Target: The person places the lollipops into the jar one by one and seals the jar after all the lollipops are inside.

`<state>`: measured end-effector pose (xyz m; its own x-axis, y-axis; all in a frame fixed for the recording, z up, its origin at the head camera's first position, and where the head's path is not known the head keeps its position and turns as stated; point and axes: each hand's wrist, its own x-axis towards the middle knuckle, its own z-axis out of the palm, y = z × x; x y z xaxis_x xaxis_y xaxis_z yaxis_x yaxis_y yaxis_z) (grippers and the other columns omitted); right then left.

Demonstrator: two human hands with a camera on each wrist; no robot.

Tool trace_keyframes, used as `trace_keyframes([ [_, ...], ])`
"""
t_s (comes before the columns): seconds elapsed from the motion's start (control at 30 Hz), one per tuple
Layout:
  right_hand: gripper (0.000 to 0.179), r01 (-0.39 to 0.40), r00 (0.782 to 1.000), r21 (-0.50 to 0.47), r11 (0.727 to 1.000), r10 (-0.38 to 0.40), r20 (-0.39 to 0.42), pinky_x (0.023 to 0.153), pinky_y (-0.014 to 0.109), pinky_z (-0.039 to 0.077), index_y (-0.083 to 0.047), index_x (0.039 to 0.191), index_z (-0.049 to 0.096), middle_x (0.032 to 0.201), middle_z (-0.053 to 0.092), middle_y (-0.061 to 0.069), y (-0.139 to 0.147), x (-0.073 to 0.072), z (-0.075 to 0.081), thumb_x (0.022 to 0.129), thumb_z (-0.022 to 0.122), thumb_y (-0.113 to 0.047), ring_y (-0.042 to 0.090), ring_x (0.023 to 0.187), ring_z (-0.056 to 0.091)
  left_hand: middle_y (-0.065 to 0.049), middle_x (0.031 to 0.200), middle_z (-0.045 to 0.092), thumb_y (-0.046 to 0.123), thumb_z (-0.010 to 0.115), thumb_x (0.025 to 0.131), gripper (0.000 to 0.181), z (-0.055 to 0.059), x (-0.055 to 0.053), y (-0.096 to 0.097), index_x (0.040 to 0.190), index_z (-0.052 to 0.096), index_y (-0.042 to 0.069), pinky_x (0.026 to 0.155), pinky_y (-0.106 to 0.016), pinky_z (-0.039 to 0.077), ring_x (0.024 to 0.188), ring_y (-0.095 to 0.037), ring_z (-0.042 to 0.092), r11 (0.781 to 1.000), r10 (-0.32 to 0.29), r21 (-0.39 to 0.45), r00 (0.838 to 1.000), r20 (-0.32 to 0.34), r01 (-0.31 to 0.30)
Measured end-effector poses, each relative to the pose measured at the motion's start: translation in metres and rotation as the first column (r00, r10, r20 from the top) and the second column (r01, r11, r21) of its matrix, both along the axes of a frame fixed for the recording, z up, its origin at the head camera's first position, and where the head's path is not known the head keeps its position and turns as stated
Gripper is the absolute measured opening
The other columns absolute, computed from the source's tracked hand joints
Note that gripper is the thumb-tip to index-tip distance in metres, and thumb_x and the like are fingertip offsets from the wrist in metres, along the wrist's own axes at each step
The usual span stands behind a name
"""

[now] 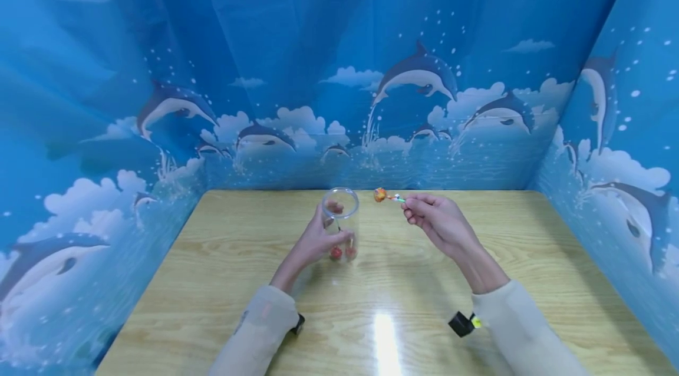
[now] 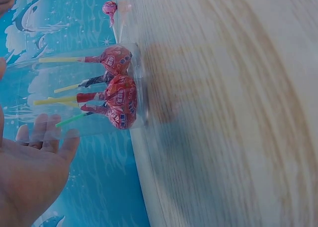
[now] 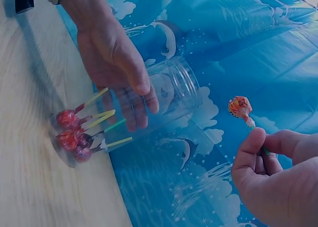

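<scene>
A clear, see-through jar [image 1: 350,226] stands upright on the table, its round mouth uncovered. My left hand [image 1: 318,237] grips its side, thumb in front and fingers behind, as the right wrist view shows. Several red-wrapped lollipops [image 2: 121,90] and a darker one sit heads down on the jar's floor, their yellow and green sticks pointing up. To the right of the jar mouth, my right hand [image 1: 437,223] pinches the green stick of an orange-wrapped lollipop [image 3: 240,107]. That lollipop's head points left toward the jar, apart from it.
The wood-grain table [image 1: 239,282] ends at a blue dolphin-print curtain [image 1: 297,69] behind and at both sides. In the left wrist view, a small pink lollipop [image 2: 110,8] shows near the top edge. Black wrist devices [image 1: 461,324] hang below the sleeves.
</scene>
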<state>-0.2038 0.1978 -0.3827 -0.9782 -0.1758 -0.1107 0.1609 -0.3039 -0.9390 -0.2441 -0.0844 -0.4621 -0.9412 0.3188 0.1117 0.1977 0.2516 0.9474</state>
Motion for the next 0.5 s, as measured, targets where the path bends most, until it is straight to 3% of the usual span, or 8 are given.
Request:
trace_keyframes([
  [0.5, 0.025, -0.049, 0.998, 0.011, 0.999, 0.049, -0.033, 0.07, 0.02, 0.056, 0.008, 0.124, 0.06, 0.101, 0.066, 0.011, -0.026, -0.017, 0.013, 0.104, 0.061, -0.008, 0.013, 0.083, 0.063, -0.023, 0.148, 0.048, 0.011, 0.083, 0.087, 0.076, -0.001, -0.001, 0.001, 0.146, 0.036, 0.003, 0.123, -0.054, 0.028, 0.142, -0.034, 0.043, 1.0, 0.003, 0.002, 1.0, -0.007, -0.003],
])
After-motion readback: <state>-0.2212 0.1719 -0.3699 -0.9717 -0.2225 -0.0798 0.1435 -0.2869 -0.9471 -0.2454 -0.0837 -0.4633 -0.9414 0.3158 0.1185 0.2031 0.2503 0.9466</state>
